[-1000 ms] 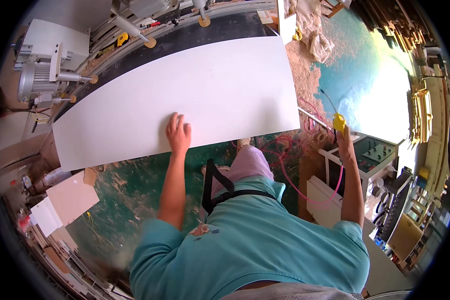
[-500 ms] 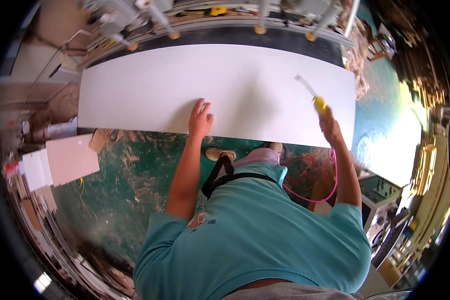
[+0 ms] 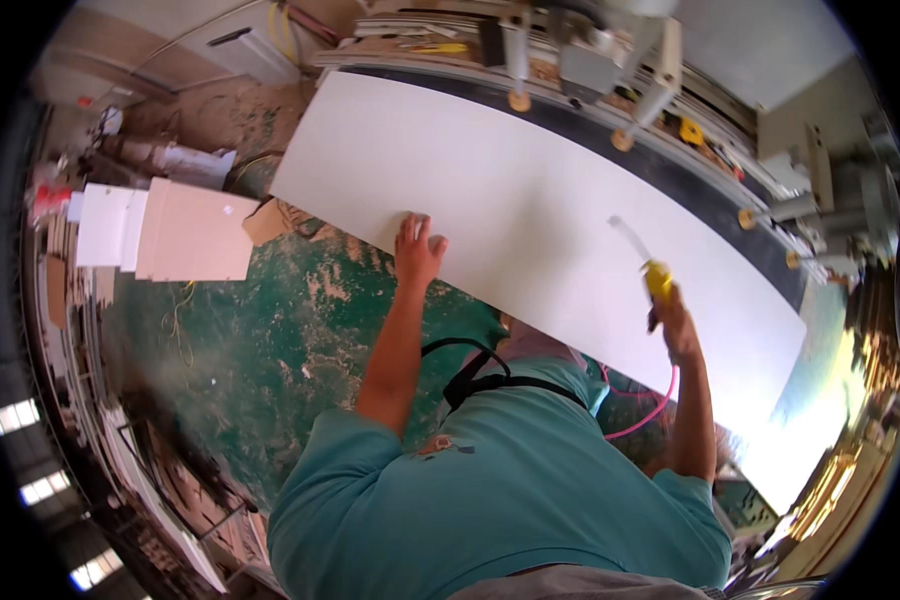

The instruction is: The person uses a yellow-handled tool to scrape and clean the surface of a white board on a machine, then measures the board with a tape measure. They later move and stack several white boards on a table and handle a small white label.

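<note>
A long white panel lies flat in front of me. Over its near edge rests my left hand, fingers spread with nothing held in them; whether the palm bears on the surface I cannot tell. My right hand is wrapped round a yellow air blow gun, held above the panel's right half. The gun's pale, slightly blurred nozzle points away and to the left. From below that hand a pink hose curves down beside my body.
A machine bed with cylindrical clamp posts runs along the panel's far side. Boards and a cardboard piece stand at left above the dusty green floor. Stacked timber is at right.
My view has turned leftward, so the panel now slants down to the right. The air blow gun stays in my right hand above the panel; my left hand remains at the near edge.
</note>
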`<state>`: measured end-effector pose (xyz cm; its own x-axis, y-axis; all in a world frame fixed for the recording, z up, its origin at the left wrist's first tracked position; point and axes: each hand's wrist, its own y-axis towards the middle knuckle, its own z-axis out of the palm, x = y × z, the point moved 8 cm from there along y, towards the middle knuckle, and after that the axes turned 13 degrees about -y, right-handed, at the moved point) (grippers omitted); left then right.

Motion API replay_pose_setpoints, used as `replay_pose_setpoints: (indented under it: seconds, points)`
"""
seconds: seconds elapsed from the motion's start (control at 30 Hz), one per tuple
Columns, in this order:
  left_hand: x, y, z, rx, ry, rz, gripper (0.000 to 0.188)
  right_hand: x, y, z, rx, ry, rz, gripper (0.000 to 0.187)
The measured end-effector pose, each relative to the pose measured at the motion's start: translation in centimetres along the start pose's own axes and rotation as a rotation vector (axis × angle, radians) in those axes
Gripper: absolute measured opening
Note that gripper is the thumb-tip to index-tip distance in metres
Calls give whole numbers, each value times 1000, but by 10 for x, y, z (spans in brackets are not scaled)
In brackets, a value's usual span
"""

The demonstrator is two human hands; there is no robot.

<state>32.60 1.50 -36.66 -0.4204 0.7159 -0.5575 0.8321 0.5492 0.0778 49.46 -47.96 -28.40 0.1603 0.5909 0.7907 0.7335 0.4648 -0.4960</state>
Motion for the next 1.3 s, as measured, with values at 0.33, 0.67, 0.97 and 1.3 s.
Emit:
replay_pose_setpoints:
  seconds: [0.33, 0.67, 0.97, 1.3]
  points:
    - [182, 82, -110, -27, 188, -222, 58, 253, 127, 236, 656, -547, -144, 45]
    - [394, 175, -197, -315, -18, -440, 49, 367, 229, 447, 844, -695, -189, 41]
    - [575, 126, -189, -556, -455, -628, 33, 418, 181, 470, 738, -540, -411, 46]
    - [43, 98, -25, 307, -338, 608, 33, 166, -152, 263, -81, -566, 306, 41]
